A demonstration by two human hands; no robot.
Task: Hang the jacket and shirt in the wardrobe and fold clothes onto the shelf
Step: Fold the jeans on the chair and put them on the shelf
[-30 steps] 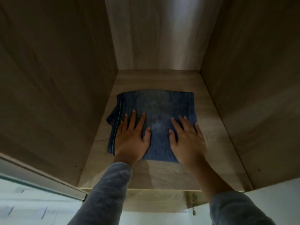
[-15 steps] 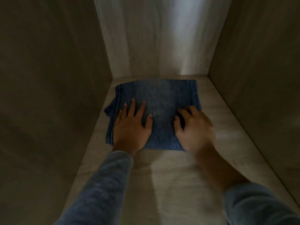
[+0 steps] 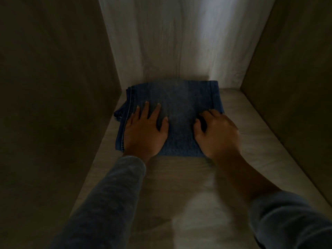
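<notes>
Jeans, folded, lie far back on the wardrobe shelf. Left hand presses flat on them, grip wide; right hand curls onto the denim, whether gripping cloth I cannot tell.

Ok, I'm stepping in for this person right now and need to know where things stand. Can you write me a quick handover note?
Left hand: open, flat on the left half of the folded jeans.
Right hand: on the jeans' right edge with fingers curled. It is blurred, so a grip cannot be confirmed.
Jeans: folded, lying deep on the wardrobe shelf, close to the back panel.
Done: jeans folded and shelved.
Left: take the hands off. The jacket, shirt and any other clothes are out of view, so their state is unknown.
</notes>
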